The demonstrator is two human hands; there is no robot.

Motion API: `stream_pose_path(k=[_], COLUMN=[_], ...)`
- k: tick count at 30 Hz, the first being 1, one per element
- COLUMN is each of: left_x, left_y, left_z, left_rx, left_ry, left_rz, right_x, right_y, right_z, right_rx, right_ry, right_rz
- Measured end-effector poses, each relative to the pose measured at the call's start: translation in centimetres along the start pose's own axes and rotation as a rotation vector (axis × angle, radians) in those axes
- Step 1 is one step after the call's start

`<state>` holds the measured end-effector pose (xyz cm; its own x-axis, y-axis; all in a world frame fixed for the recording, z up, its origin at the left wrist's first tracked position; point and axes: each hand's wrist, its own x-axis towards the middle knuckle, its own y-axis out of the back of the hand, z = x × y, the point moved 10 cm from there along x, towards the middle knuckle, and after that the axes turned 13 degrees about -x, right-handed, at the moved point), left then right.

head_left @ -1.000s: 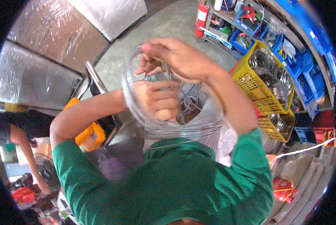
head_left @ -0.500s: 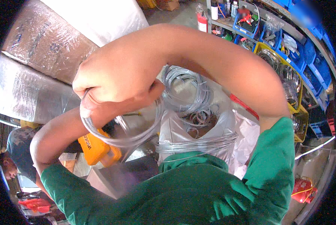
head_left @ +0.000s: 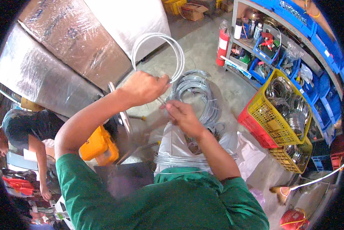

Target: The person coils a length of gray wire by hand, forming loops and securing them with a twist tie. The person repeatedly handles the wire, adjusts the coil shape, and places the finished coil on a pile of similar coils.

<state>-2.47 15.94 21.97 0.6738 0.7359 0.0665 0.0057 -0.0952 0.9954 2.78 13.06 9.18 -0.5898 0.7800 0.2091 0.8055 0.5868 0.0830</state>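
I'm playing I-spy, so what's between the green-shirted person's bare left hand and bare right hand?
In the head view, a short stretch of thin, silvery, metal-looking wire spans the gap from the left hand to the right hand.

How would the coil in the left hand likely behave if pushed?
The coil is probably springy rather than floppy, since it stands round above the left hand. Its few thin turns suggest it is fairly light, and the gaps between them hint that they could shift or spread.
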Motion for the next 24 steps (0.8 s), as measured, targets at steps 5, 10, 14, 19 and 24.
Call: stream_pose_path(k=[5, 10, 14, 19, 24], left_x=[-0.9, -1.0, -1.7, -3.0, -3.0], left_y=[-5.6, -8.8, -12.0, -16.0, -19.1], left_z=[3.5, 7.8, 9.6, 11.2, 12.0], left_rx=[-0.267, -0.376, -0.39, -0.384, -0.426], left_ry=[-0.014, -0.157, -0.211, -0.278, -0.209], left_rz=[-0.167, -0.226, -0.247, -0.254, -0.472], right_x=[-3.7, -6.3, -8.7, -12.2, -14.2], right_y=[5.9, 7.4, 6.6, 4.4, 3.9], right_z=[-2.6, -0.2, 3.4, 8.3, 11.3], right_rx=[-0.084, -0.209, -0.21, 0.192, 0.25], right_ry=[0.028, -0.248, -0.452, -0.651, -0.681], right_rz=[0.127, 0.16, 0.133, 0.203, 0.356])
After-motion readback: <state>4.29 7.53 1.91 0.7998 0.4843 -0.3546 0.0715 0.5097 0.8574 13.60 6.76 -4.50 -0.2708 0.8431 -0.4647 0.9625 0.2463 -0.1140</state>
